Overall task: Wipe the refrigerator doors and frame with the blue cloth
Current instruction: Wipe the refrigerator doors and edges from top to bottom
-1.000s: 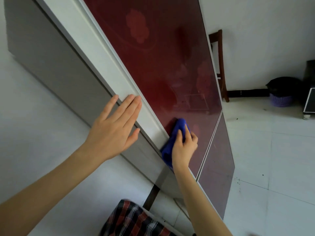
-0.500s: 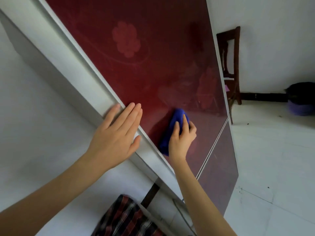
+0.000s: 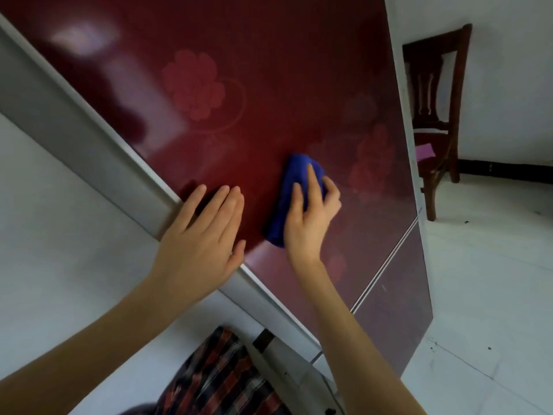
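Blue cloth (image 3: 285, 208) slid right, long axis near-upright; right grip (image 3: 311, 223) clutches it, left grip (image 3: 203, 235) flat.

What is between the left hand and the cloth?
Nothing but bare red door separates the left hand from the cloth, in the head view.

Upper door (image 3: 269, 85): pale flower print, no lettering readable.
Lower door (image 3: 398, 310): no readable marks.
Blue cloth (image 3: 294, 187): no label readable.
Pink sheet (image 3: 425, 151) on chair (image 3: 434, 43): too small to read.
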